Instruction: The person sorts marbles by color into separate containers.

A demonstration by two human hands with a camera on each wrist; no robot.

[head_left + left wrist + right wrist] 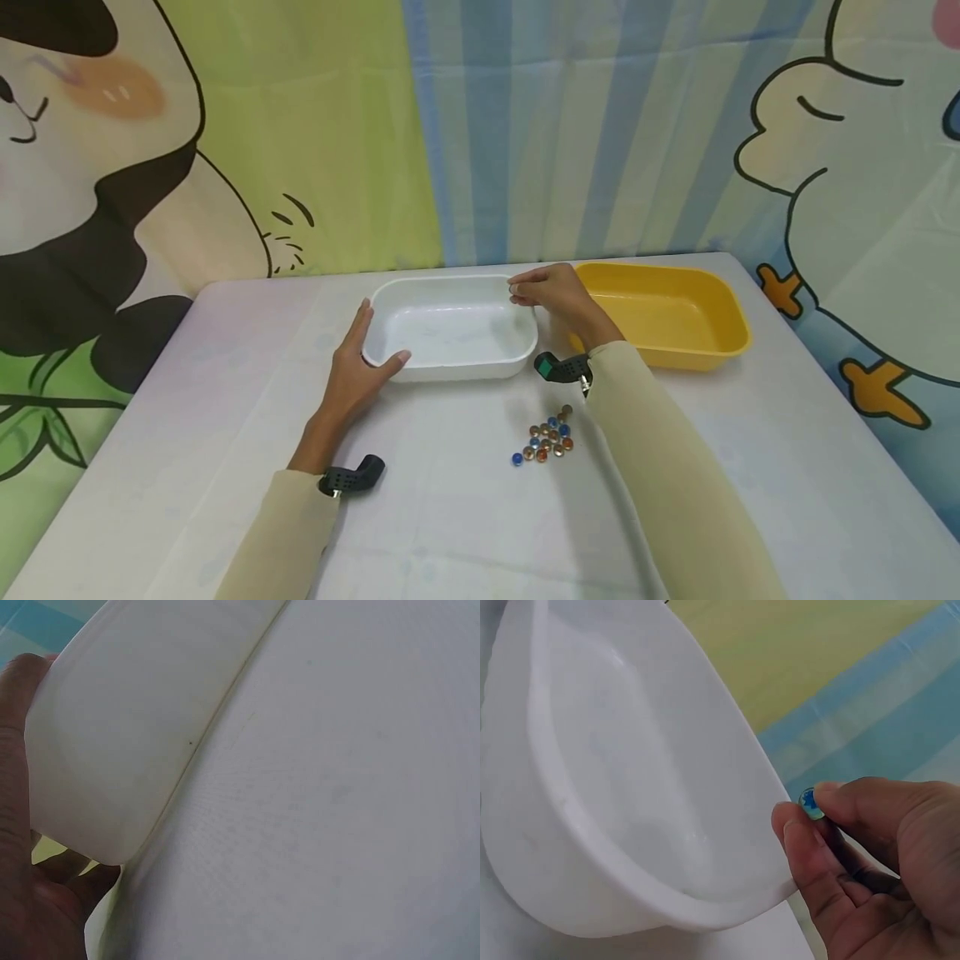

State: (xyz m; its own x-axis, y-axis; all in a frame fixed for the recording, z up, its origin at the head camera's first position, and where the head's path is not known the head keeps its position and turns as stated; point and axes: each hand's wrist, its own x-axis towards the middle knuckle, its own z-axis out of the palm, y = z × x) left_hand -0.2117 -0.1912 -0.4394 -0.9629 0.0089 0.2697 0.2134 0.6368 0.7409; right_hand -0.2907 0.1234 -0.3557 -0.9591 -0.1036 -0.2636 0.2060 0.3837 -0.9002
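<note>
A white plastic tub [457,372] stands on the table. My left hand [351,375] holds its near left corner, thumb on the near rim and fingers along the left side; in the left wrist view, fingers [94,889] reach round the tub's end. Above the tub's far right rim, my right hand [558,296] pinches a clear glass marble [811,803] with a blue-green centre between thumb and fingertips. The inside of the tub [630,772] shows only its bare white bottom. On the table in front lie several glass marbles [545,444], blue and amber-brown.
A yellow tub [697,358] stands to the right of the white one, partly hidden by my right hand and sleeve. The table [225,433] has a white cover, and its far edge meets a printed cartoon curtain [525,125].
</note>
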